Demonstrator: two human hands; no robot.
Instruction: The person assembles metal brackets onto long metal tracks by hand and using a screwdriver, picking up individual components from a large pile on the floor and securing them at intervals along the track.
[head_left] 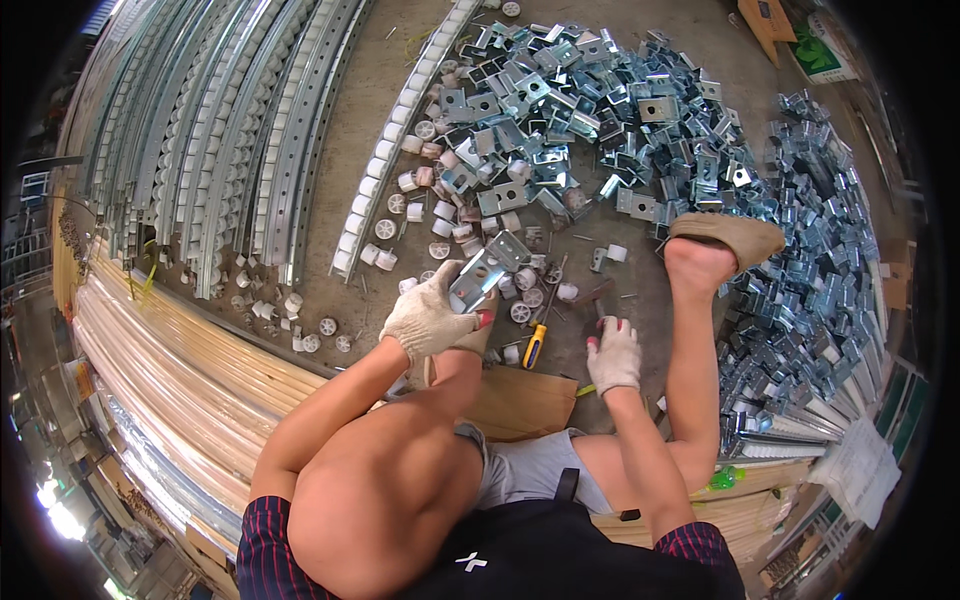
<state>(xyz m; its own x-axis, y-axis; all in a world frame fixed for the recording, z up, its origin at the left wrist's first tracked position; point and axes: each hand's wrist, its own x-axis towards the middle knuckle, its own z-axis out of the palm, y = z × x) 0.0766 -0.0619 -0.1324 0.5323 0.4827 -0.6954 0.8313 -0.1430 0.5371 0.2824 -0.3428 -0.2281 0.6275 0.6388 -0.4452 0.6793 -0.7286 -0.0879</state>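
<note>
My left hand [432, 312], in a pale work glove with red showing at the fingertip, grips a shiny bent metal bracket [478, 285] with holes in it. The bracket is tilted over scattered white plastic rollers [532, 297]. To the right, my right hand [614, 362], gloved likewise, is closed around the dark handle of what looks like a hammer [597, 295]; its brownish head points away from me. Between my hands a yellow-and-black screwdriver [535, 346] lies on the ground.
A big heap of metal brackets [600, 110] lies ahead, with another pile [800, 300] at the right. Roller tracks [300, 150] lie at the left, one separate track [385, 150] nearer the middle. Long wrapped bundles [190, 350] flank my left side. My sandalled foot [725, 245] is at right.
</note>
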